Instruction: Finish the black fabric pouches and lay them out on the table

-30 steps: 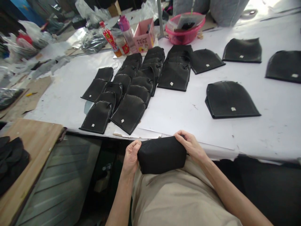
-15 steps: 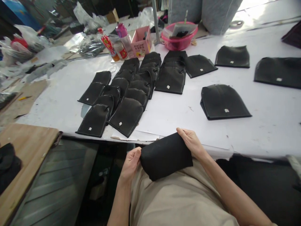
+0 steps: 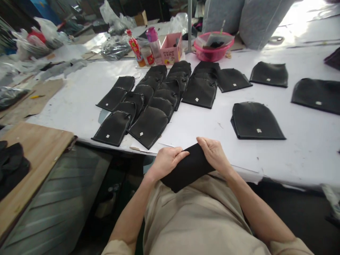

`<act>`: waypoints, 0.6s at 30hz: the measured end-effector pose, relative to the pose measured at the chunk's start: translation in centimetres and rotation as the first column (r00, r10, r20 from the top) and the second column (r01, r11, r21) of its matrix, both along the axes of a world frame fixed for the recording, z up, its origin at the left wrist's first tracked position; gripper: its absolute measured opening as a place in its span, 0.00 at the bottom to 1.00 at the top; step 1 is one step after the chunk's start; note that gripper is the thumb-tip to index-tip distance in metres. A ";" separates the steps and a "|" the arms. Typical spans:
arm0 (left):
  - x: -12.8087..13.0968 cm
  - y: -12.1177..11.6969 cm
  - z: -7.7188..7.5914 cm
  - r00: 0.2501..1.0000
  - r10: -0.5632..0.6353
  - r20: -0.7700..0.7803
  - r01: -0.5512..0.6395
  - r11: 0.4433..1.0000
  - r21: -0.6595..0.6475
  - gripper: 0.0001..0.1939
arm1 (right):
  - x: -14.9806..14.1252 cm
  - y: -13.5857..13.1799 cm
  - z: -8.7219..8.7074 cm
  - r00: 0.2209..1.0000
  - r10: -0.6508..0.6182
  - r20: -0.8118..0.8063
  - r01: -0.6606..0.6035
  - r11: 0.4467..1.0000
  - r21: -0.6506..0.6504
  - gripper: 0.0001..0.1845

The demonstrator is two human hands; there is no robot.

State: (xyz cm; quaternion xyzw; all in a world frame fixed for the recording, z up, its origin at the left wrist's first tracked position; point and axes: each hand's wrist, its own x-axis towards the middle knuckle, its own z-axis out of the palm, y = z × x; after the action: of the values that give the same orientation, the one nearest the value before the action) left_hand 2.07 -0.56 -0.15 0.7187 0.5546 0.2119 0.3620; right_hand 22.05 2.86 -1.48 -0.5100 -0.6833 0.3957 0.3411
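Between my two hands, over my lap at the table's front edge, is a black fabric piece [image 3: 190, 169] with a smooth dark face. My left hand [image 3: 168, 161] is closed over its upper left edge, thumb lying along the top. At the upper right corner my right hand [image 3: 214, 154] pinches it. The underside and the fingers behind it are hidden. Beyond, on the white-covered table [image 3: 202, 129], lie several similar black pieces with small white tags. One black piece [image 3: 258, 121] rests alone to the right; overlapping rows, including a near piece [image 3: 149, 126], lie to the left.
At the back stand a pink box [image 3: 171, 49], a purple-capped bottle [image 3: 154, 40], a red-labelled drink bottle [image 3: 135, 47] and a pink basin [image 3: 214, 47] beside a metal pole [image 3: 189, 26]. A wooden board [image 3: 39, 148] with dark cloth on it is at the left.
My left hand has moved from the black piece's left end inward along its top edge, closer to my right hand. My right hand keeps its corner. The view has shifted slightly.
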 end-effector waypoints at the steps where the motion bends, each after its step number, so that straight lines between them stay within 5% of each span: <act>1: -0.9 -0.1 -0.1 0.998 -0.009 0.055 0.013 0.997 -0.072 0.24 | 0.9 0.3 -0.2 0.999 -0.047 -0.014 0.047 0.999 -0.013 0.29; 4: -3.5 -1.4 -1.3 0.939 0.096 0.331 0.012 0.951 -0.308 0.26 | 3.1 0.9 -1.4 0.982 -0.168 -0.091 0.156 0.979 -0.131 0.32; 7: -4.2 -3.5 -3.0 0.747 0.289 0.599 -0.034 0.916 -0.400 0.26 | 3.6 0.6 -3.1 0.948 -0.260 -0.183 0.200 0.935 -0.295 0.32; 10: -3.4 -5.2 -3.9 0.601 0.424 0.677 -0.142 0.891 -0.431 0.23 | 3.0 -0.1 -4.7 0.928 -0.288 -0.238 0.177 0.899 -0.400 0.31; 14: -3.0 -5.9 -3.1 0.639 0.441 0.630 -0.225 0.891 -0.395 0.21 | 2.6 0.3 -5.3 0.970 -0.235 -0.060 0.225 0.965 -0.132 0.28; 18: -3.1 -5.7 -1.0 0.744 0.341 0.575 -0.173 0.929 -0.328 0.23 | 1.7 1.5 -2.2 0.984 -0.177 0.006 0.172 0.967 0.189 0.24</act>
State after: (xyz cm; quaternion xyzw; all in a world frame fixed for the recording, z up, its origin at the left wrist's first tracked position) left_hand -1.04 -6.23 -1.18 0.4715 0.5205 0.4125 0.5802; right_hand 23.73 4.34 -3.67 -0.5381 -0.6738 0.2924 0.4135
